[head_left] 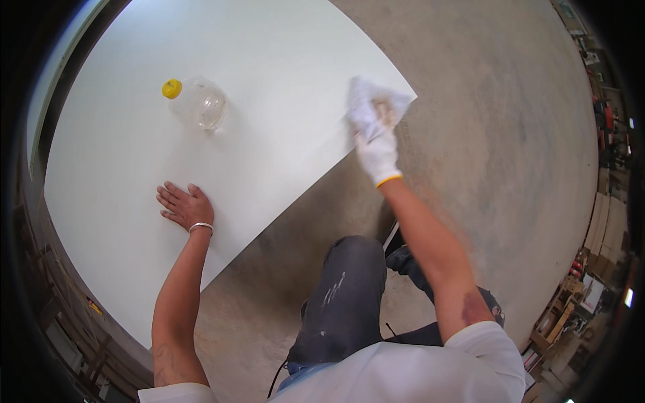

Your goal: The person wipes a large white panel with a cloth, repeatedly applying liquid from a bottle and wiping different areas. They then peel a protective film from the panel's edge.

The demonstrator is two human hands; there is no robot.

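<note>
The right hand (pixel 379 153), in a white fabric glove with a yellow-edged cuff, holds a crumpled white cloth (pixel 361 111) against the worktop (pixel 282 127), close by its corner. Both are blurred, so I can't make out how the fingers curl. The bare left hand (pixel 185 205) lies palm down on the same surface, fingers spread wide, a pale metallic-looking bangle (pixel 201 226) round its wrist.

Beyond it sits a clear, rounded bottle (pixel 201 104) with a ribbed-looking yellow cap (pixel 171 88); whether it stands or lies I can't tell from here.

The worktop is a broad, smooth white sheet with a soft sheen. Below spreads a grey-brown concrete-like floor (pixel 497 134), mottled and dull. The person's dark trousers (pixel 349 289) carry pale smears. Along the room's right side, stacked boards (pixel 605 225) stand among crowded odds and ends.
</note>
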